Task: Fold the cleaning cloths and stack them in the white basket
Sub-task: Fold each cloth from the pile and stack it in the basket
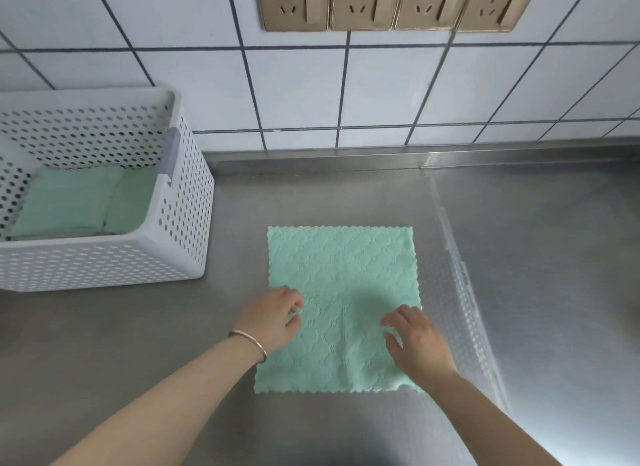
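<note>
A green cleaning cloth (341, 306) lies spread flat on the steel counter (519, 240). The left hand (273, 318) rests on its 9 o'clock edge and the right hand (417, 341) on its 4 o'clock side; both have loosely bent fingers and grasp nothing. At 10 o'clock from the cloth stands the white basket (180, 230), with folded green cloths (79, 198) inside.

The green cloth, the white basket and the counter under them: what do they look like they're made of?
The green cloth looks like soft microfibre or terry: matte, quilted scale pattern, scalloped edge. The white basket seems moulded plastic, smooth and slightly glossy, with regular punched holes. The counter appears to be brushed stainless steel: grey, faintly streaked, and it mirrors the light.
</note>
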Tool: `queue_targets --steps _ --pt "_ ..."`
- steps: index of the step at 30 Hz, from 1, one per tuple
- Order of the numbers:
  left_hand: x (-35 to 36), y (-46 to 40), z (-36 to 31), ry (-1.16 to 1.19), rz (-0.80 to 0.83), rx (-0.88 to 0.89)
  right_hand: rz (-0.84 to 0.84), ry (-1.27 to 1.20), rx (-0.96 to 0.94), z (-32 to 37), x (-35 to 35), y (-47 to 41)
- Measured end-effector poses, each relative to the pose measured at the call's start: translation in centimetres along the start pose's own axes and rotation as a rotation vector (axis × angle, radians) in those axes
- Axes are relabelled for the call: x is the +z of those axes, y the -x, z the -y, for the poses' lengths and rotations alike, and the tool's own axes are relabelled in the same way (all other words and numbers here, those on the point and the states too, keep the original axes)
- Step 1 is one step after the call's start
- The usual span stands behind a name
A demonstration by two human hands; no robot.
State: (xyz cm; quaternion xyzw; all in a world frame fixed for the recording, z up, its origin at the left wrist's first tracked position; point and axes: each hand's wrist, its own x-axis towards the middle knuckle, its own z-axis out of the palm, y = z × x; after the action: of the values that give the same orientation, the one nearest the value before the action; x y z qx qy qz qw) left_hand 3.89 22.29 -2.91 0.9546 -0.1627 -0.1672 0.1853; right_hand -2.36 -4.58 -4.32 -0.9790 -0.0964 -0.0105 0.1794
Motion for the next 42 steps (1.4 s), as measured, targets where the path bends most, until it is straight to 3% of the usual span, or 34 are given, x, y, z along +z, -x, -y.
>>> queue_targets --steps 4,7,17,22,27,31,35,39,42 --pt "2.0 4.6 -1.3 -0.137 -0.016 0.253 0.022 0.028 -0.106 0.8 0.6 4.9" --pt "3.9 6.9 -1.4 -0.207 -0.034 0.325 0.046 0.1 -0.157 1.4 1.3 6.9" --pt "6.2 8.8 -1.1 -0.288 -0.22 0.329 -0.024 0.313 -0.161 2.1 1.1 6.7" --pt "4.8 9.1 1.0 -0.194 -0.261 0.273 -0.012 0.33 -0.022 -0.3 0.2 7.3" --pt "3.2 9.5 2.7 -0.101 -0.23 0.119 -0.061 0.089 0.161 -1.6 -1.1 7.5" --pt "1.9 8.7 2.7 0.187 -0.234 -0.101 -0.012 -0.326 0.486 -1.1 -2.7 6.4" --pt "-0.3 8.4 1.5 0.365 -0.179 -0.175 0.006 -0.685 0.638 -0.8 -4.2 5.1" --pt "-2.1 8.7 0.5 0.238 -0.075 -0.168 -0.01 -0.657 0.613 -0.3 -5.2 4.2" --pt "-2.7 9.1 0.9 0.202 0.076 -0.178 0.1 -0.577 0.559 -0.9 -6.5 3.8"
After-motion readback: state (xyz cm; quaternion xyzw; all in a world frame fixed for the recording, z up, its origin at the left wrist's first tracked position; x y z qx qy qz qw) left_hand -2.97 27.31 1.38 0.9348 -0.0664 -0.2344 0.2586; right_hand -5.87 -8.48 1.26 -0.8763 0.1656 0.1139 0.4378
